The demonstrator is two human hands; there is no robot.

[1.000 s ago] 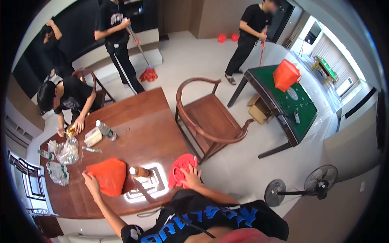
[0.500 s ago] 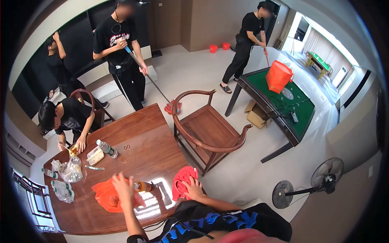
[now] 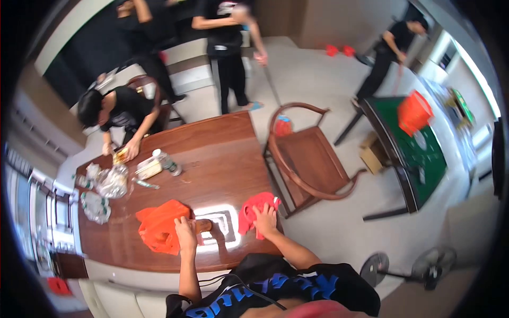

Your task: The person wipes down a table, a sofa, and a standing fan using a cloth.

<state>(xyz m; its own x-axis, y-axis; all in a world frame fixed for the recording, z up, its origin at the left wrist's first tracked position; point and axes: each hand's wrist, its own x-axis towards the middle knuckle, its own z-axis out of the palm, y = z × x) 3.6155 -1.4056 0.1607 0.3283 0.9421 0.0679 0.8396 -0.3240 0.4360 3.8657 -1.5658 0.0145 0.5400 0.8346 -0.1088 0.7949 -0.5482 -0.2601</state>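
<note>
left hand (image 3: 185, 233): by orange bag (image 3: 159, 225), bottle (image 3: 204, 226); fingers' grip unclear | right hand (image 3: 265, 218): fingers spread on red cloth (image 3: 247, 216) | bench (image 3: 222, 153) right edge

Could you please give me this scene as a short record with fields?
left hand: the left hand is between the orange bag and the amber bottle; grip unclear
right hand: the right hand is spread on the red cloth
surface: wooden table, glossy
far side: seated person, hands at a food container
beside table: wooden armchair
background: person with a long pole; red bucket-like container on a green-topped table
</note>
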